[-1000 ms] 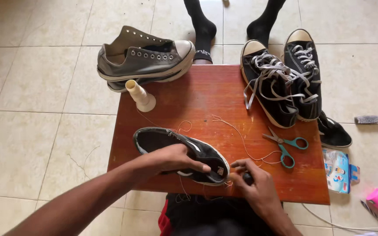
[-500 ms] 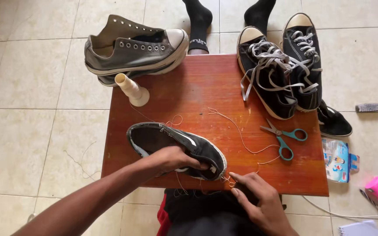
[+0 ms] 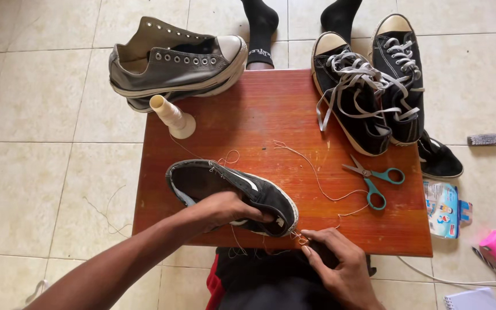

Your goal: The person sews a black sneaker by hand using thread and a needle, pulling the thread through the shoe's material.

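A red-brown wooden table (image 3: 271,109) bears a black slip-on shoe (image 3: 202,181) near its front edge. The left hand (image 3: 222,208) clamps over the shoe's middle. The right hand (image 3: 340,267), just off the toe, pinches a thin thread (image 3: 317,175) with closed fingers. Teal-handled scissors (image 3: 374,178) lie nearby.

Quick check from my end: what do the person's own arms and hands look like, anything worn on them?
Both are bare. The left hand and its forearm show no sleeve, glove, watch or band. The right hand has no glove or visible ring on its fingers, and the wrist is bare to the frame edge. No markings can be made out.
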